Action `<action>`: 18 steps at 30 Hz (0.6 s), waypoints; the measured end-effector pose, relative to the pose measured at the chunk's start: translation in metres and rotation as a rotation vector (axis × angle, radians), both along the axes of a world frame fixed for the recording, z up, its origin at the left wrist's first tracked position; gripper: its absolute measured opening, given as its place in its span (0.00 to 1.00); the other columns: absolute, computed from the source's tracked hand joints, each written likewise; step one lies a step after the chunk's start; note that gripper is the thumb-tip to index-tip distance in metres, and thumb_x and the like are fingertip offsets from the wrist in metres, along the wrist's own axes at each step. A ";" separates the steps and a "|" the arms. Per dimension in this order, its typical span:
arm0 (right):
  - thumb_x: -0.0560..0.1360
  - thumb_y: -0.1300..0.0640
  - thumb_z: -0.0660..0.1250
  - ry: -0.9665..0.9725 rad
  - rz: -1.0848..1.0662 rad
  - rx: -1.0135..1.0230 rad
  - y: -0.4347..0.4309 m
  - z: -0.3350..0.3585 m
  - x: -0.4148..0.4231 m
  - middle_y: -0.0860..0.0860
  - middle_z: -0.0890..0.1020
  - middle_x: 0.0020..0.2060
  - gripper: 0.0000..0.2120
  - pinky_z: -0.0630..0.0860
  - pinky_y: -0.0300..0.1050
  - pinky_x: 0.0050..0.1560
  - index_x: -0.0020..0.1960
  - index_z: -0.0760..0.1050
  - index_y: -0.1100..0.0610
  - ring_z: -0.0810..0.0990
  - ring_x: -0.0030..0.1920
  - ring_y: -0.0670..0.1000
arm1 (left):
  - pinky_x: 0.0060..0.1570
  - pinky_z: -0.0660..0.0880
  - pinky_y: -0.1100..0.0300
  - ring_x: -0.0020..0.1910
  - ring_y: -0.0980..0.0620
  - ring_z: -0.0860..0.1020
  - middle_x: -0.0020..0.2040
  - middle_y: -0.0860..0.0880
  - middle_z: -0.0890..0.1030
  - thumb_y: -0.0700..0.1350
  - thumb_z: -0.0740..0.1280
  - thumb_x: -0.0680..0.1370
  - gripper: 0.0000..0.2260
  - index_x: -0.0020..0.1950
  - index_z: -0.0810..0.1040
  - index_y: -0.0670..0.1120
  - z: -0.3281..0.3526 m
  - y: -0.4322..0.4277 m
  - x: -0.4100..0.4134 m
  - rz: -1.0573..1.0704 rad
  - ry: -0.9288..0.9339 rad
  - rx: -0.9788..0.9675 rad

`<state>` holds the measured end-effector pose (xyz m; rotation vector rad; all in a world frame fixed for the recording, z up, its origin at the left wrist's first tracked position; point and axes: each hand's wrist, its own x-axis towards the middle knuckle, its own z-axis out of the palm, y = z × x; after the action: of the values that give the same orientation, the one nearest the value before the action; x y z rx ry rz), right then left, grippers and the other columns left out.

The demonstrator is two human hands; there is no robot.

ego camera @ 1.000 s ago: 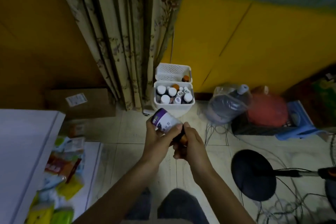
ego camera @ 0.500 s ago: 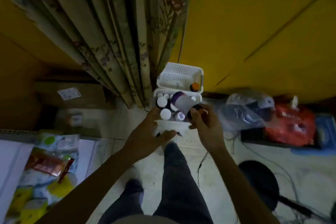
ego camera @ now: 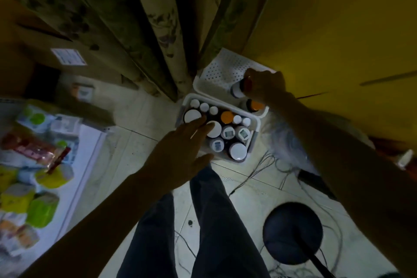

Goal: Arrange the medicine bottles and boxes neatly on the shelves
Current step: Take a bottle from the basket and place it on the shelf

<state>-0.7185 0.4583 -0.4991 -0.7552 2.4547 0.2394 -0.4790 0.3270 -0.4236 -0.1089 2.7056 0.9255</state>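
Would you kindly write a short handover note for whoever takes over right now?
Left grip: open, fingers straight over the front basket.
Right grip: holds a bottle in the rear basket, beside an orange-capped bottle.
Done: nothing I can confirm as shelved.
Left: the front basket is full of bottles, plus two in the rear; all need shelving.

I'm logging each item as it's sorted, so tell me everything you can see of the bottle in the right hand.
The bottle is small, with a pale label round a dark body; the dim light hides its material. The right hand grips its top end, covering the cap. It is tilted, base pointing left, over the far white perforated basket, beside an orange-capped bottle. Whether it touches the basket cannot be told.
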 end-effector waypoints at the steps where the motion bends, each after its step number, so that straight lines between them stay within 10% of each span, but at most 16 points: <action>1: 0.79 0.50 0.57 -0.030 0.040 0.032 -0.001 -0.011 -0.001 0.56 0.80 0.52 0.15 0.65 0.51 0.55 0.64 0.68 0.51 0.77 0.53 0.59 | 0.51 0.78 0.42 0.63 0.38 0.75 0.68 0.41 0.73 0.58 0.57 0.74 0.27 0.70 0.61 0.48 -0.005 0.002 -0.001 -0.005 -0.006 0.004; 10: 0.80 0.48 0.55 -0.185 0.222 0.116 0.006 -0.074 0.005 0.59 0.75 0.59 0.20 0.67 0.53 0.57 0.72 0.62 0.46 0.74 0.59 0.61 | 0.46 0.73 0.64 0.50 0.52 0.81 0.54 0.48 0.82 0.59 0.57 0.76 0.23 0.68 0.65 0.50 -0.033 0.019 -0.005 0.057 -0.038 0.118; 18: 0.78 0.43 0.60 -0.183 0.230 0.121 0.005 -0.068 0.005 0.58 0.75 0.59 0.28 0.70 0.50 0.52 0.74 0.57 0.49 0.75 0.58 0.61 | 0.45 0.73 0.62 0.50 0.48 0.82 0.54 0.47 0.82 0.58 0.58 0.75 0.24 0.68 0.65 0.49 -0.044 0.019 -0.004 0.069 0.013 0.085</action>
<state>-0.7135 0.4628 -0.5671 -0.9620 2.1608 0.3835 -0.4829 0.3460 -0.4675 -0.1808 2.6853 1.0627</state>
